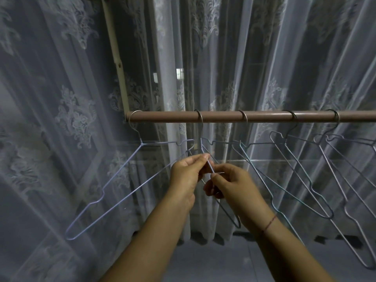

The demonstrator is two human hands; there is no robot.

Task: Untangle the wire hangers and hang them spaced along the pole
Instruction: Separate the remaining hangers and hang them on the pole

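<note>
Second hanger in, both hands on the wire

I had my left hand (186, 176) and right hand (232, 186) each pinching the same arm of the hanger (210, 166), left fingertips just above the right. Its hook sat on the pole (264, 116) above my fingers, so I reckoned light pinches and a slow twist would clear the neighbouring hanger (142, 143) without dragging the hook sideways

- The wire hangers (122, 168) are made of thin metal wire, coated in a smooth, pale finish.
- Their hooks (200, 117) are left as bare, shiny metal.
- The pole (162, 117) is finished smooth brown, faintly glossy.
- The curtain (77, 119) is woven of sheer lace cloth.
</note>
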